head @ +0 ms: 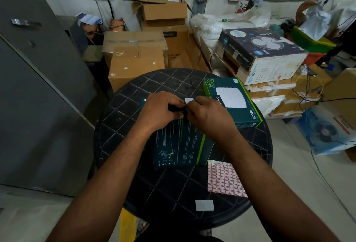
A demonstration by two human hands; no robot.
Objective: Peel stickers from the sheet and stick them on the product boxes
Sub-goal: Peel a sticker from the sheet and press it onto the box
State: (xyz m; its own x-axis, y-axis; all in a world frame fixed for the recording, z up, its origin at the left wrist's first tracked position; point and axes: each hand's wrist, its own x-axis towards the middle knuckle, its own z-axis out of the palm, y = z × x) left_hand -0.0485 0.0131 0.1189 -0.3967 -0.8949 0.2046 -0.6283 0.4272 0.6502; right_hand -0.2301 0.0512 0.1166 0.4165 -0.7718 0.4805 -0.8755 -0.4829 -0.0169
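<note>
A dark teal product box [179,145] lies flat on the round black table [134,103] in front of me. Both hands meet over its far end. My left hand [160,109] has its fingers curled on the box's far edge. My right hand [207,112] pinches a small white sticker [189,100] at its fingertips, just above the box. A second teal box [234,100] with a white panel sits to the right, partly behind my right hand. The pink sticker sheet [224,180] lies near the table's right front, partly under my right forearm.
A white paper piece [204,205] lies near the table's front edge. Cardboard cartons [134,58] are stacked behind the table; a fan box [264,51] and cluttered bags stand to the right. A grey metal cabinet [38,87] fills the left side.
</note>
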